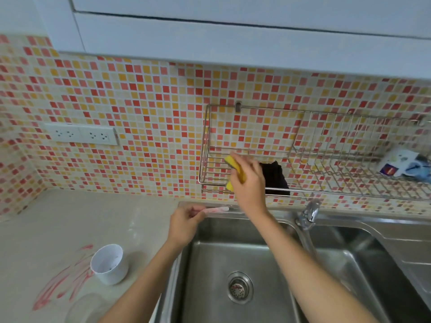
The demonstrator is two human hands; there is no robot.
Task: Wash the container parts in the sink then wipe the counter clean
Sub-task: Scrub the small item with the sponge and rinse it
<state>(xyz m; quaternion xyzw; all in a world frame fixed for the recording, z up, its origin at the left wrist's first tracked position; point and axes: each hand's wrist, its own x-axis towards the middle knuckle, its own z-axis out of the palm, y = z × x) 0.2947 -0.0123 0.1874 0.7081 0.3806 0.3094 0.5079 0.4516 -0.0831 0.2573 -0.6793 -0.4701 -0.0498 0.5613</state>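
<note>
Beside one sink (233, 252): one cup (109, 264), one sponge (235, 170).

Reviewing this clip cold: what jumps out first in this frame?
The right hand grips a yellow sponge at the wire rack on the mosaic wall. Red smears streak the counter beside a white cup, while the left hand holds a pinkish piece at the sink's back edge.

Two bare hands: the left hand (184, 226) and the right hand (248, 183). One yellow rectangular sponge (235, 170). One white round plastic cup (109, 264) on the beige bench (58, 220). One steel wire wall rack (326, 157). One black cloth (275, 178). Two steel sink basins (210, 264). One chrome tap (307, 214). One white double wall socket (81, 134).
</note>
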